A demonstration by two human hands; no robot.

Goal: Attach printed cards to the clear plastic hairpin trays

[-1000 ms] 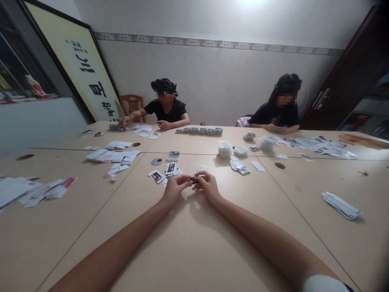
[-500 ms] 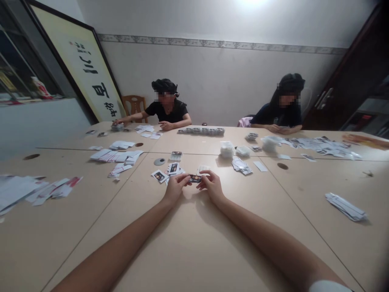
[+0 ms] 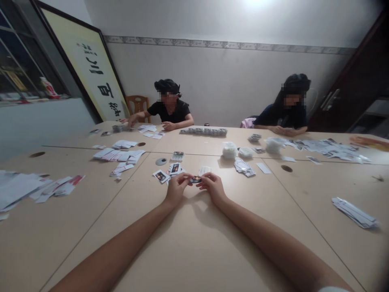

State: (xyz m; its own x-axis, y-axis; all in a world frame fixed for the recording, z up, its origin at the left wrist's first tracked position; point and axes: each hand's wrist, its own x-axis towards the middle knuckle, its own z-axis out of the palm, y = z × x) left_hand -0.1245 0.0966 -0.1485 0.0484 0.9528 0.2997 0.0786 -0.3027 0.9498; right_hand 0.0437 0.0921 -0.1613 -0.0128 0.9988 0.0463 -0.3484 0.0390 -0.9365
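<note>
A small dark printed card (image 3: 195,179) is held between my two hands above the table. My left hand (image 3: 178,188) pinches its left end, and my right hand (image 3: 212,187) grips the right end with thumb and fingers. The card looks slightly bowed. Printed cards with white borders (image 3: 161,176) lie just beyond my left hand. Behind my right hand is a clear plastic piece (image 3: 204,170), partly covered by the fingers. A small clear pack with a dark top (image 3: 178,156) rests farther back, beside a grey round cap (image 3: 161,161).
Stacks of clear plastic sleeves (image 3: 229,150) and folded white papers (image 3: 244,167) lie right of centre. White paper piles (image 3: 118,155) are on the left. A row of packs (image 3: 203,132) stands at the far side. Two people sit opposite; a paper bundle (image 3: 354,213) lies at right.
The card has bent from flat to bowed between my hands, and my right fingers have closed in on it. The view has shifted slightly left. The left co-worker's outstretched hand has moved.
</note>
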